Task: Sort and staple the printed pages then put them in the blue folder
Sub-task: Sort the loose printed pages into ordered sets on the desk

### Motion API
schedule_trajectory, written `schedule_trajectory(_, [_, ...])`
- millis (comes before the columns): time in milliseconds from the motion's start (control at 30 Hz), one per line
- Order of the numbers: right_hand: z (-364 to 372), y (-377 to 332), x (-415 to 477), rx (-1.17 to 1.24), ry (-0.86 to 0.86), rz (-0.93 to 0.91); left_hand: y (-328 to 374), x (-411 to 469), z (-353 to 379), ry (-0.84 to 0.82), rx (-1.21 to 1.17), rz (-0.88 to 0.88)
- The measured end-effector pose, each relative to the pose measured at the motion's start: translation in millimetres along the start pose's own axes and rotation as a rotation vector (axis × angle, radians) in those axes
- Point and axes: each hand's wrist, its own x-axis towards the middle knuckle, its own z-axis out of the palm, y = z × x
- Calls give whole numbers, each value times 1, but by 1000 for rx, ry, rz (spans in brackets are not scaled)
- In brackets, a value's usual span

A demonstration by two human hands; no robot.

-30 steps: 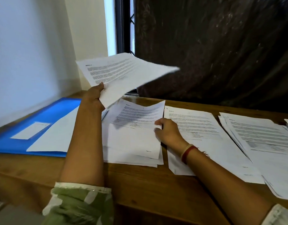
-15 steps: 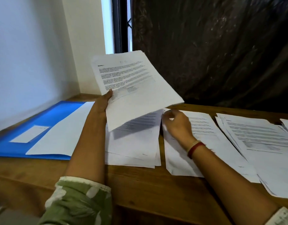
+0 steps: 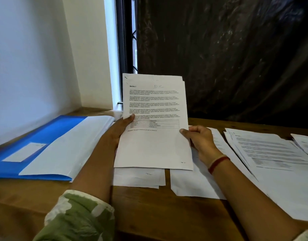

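Note:
I hold a set of printed pages [image 3: 154, 146] upright in front of me, its top sheet headed "Section 7". My left hand [image 3: 119, 130] grips its left edge, thumb on the front. My right hand [image 3: 199, 139] pinches its right edge. The blue folder [image 3: 36, 134] lies open at the left of the wooden table, with white sheets [image 3: 66, 148] lying on its right half. More piles of printed pages lie flat: one [image 3: 139, 177] under the held set, one [image 3: 193, 185] below my right wrist, and a larger pile [image 3: 271, 153] further right. No stapler is in view.
The wooden table [image 3: 167, 209] runs across the view, its front edge close to me. A white wall stands at the left, a window frame [image 3: 125, 49] behind, and a dark plastic sheet [image 3: 228, 54] covers the back right. Another paper pile [image 3: 306, 143] lies at the far right edge.
My left hand swung the held pages from a tilt to upright and central. My right hand left the piles on the table and took hold of the pages' right edge.

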Motion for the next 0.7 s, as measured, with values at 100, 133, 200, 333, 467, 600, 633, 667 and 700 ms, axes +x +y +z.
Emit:
schedule_trajectory(100, [3, 2, 0, 12, 68, -25, 0, 0, 1, 2, 24, -12])
schedule_trajectory(133, [3, 4, 1, 3, 78, -31, 0, 2, 1, 9, 32, -7])
schedule_trajectory(200, [3, 8, 3, 11, 95, -39, -1, 3, 1, 17, 43, -4])
schedule_trajectory(333, [2, 13, 8, -5, 127, -42, -2, 6, -1, 8, 54, -13])
schedule_trajectory(467, [1, 13, 15, 7, 269, -107, -5, 10, 0, 35, 1, -4])
schedule_trajectory(600, [-32, -8, 33, 260, 570, -140, -9, 9, -4, 145, -144, 77])
schedule_trajectory(633, [-49, -12, 40, 333, 599, -78, -8, 11, -6, 149, -193, 54])
schedule_trajectory(667, [-67, -18, 41, 387, 586, 12, -7, 15, -10, 168, -204, 37])
schedule_trajectory(700, [-86, -19, 44, 443, 544, 63, -7, 17, -8, 168, -208, 6])
